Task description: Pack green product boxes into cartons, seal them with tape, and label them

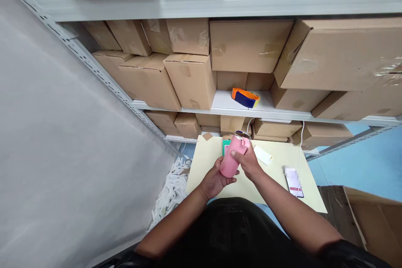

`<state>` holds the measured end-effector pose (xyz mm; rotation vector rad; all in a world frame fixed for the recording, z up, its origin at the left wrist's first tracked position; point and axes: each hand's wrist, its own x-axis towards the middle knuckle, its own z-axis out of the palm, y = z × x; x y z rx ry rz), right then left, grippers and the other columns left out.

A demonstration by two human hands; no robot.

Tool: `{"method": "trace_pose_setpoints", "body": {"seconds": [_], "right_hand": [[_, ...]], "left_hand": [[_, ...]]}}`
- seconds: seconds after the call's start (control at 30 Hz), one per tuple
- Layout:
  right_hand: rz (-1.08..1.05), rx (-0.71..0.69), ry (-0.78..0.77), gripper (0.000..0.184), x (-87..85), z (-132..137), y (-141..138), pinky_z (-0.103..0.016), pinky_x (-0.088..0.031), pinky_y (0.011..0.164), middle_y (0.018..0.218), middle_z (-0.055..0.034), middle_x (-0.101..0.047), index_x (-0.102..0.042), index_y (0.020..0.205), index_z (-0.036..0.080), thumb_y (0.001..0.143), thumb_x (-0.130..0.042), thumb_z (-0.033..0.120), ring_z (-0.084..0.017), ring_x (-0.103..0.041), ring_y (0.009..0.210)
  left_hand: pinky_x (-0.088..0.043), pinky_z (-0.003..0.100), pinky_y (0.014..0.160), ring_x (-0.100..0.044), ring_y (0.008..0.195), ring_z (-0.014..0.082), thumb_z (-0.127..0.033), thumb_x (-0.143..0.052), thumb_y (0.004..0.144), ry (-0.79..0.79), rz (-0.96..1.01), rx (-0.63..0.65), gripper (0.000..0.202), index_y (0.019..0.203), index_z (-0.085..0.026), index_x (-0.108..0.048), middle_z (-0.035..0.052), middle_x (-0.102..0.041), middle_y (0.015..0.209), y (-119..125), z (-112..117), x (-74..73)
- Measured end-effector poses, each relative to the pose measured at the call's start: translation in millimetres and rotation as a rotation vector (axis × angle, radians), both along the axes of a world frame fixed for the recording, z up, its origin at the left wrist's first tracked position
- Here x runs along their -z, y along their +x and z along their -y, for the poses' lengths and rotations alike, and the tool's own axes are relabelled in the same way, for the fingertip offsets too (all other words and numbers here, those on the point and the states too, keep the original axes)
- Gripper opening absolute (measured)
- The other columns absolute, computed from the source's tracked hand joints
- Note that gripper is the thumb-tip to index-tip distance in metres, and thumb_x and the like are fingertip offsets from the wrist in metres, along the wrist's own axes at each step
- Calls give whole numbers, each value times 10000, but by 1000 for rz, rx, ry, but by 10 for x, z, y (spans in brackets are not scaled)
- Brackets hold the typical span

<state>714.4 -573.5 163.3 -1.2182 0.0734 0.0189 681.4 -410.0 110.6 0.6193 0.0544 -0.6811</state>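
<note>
Both hands hold a pink cylindrical bottle, tilted with its upper end away from me, above a pale yellow table. My left hand cups its lower end, thumb along the side and fingers underneath. Around the upper right side my right hand is closed, its thumb pressed on the pink surface. A small pink flap or strap shows near the bottle's top, beside a shiny rim; details there are too small to tell. Partly hidden behind the bottle is a green item. A white box lies right of my right hand.
A phone rests on the right of the table. Shelves of cardboard boxes rise ahead, with an orange and blue band on one. White paper scraps heap at left; an open carton stands at right.
</note>
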Motion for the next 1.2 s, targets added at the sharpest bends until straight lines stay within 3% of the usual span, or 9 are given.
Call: {"method": "trace_pose_setpoints", "body": {"seconds": [0.07, 0.23, 0.37, 0.47, 0.53, 0.7, 0.9, 1.1, 1.2], "right_hand": [[3, -4, 19, 734, 5, 17, -7, -344, -575, 701, 1052, -38, -713, -545, 1286, 291, 674, -908, 471, -223, -672, 862], [-42, -219, 109, 580, -49, 98, -39, -317, -530, 551, 1138, -111, -728, -615, 1207, 241, 736, -825, 506, -288, -690, 900], [-72, -140, 101, 557, -49, 85, -3, -291, -520, 528, 1078, -92, -734, -605, 1198, 244, 752, -831, 490, -252, -695, 821], [-64, -18, 56, 682, -19, 61, 18, -290, -538, 564, 1064, -46, -722, -555, 1292, 280, 726, -863, 504, -225, -684, 815], [-54, -14, 53, 712, -20, 70, 16, -314, -565, 637, 1085, -42, -721, -548, 1313, 284, 719, -863, 517, -241, -687, 887], [-81, -201, 190, 596, -73, 112, 15, -374, -574, 695, 1168, -106, -735, -605, 1257, 238, 764, -794, 515, -310, -699, 980], [-70, -17, 108, 642, -11, 11, 26, -340, -564, 670, 1050, -39, -736, -578, 1269, 271, 740, -851, 511, -237, -694, 838], [-92, -167, 143, 509, 23, 22, -10, -356, -533, 583, 1006, -93, -752, -643, 1141, 219, 795, -742, 579, -270, -693, 779], [-91, -76, 72, 496, 33, -7, 1, -340, -527, 582, 934, -50, -739, -610, 1119, 248, 784, -776, 573, -240, -675, 724]], "left_hand": [[-531, 279, 679, -722, 933, 238, -462, -838, 811, 41, 21, -58, 597, 1306, -234, -594, 106, -692, 1200, -3, 19, 2], [-402, 228, 476, -660, 642, 164, -695, -672, 859, 34, -30, 30, 674, 1177, -101, -672, 141, -720, 990, -15, 36, 147], [-554, 323, 660, -721, 889, 265, -708, -624, 890, -4, 11, 83, 700, 1276, -124, -633, 184, -707, 1137, -37, 96, 90], [-575, 394, 852, -689, 1127, 306, -473, -822, 829, 22, 95, -55, 621, 1346, -251, -559, 133, -655, 1304, -57, 135, 10], [-574, 340, 792, -717, 1057, 282, -375, -865, 790, 58, 115, -101, 634, 1332, -256, -559, 114, -668, 1268, -61, 137, 11], [-462, 255, 485, -695, 659, 198, -682, -570, 914, 0, -17, 24, 669, 1204, -85, -655, 165, -725, 1008, -64, 102, 107], [-567, 365, 812, -703, 1088, 297, -459, -801, 843, -1, 56, -96, 622, 1372, -235, -562, 150, -650, 1327, -94, 105, 20], [-499, 282, 562, -708, 754, 230, -718, -533, 923, -61, -13, 54, 748, 1266, -63, -648, 180, -730, 999, -77, 59, 99], [-558, 323, 650, -722, 899, 271, -702, -554, 926, -51, -12, 30, 704, 1293, -105, -632, 190, -721, 1118, -74, 66, 73]]}}
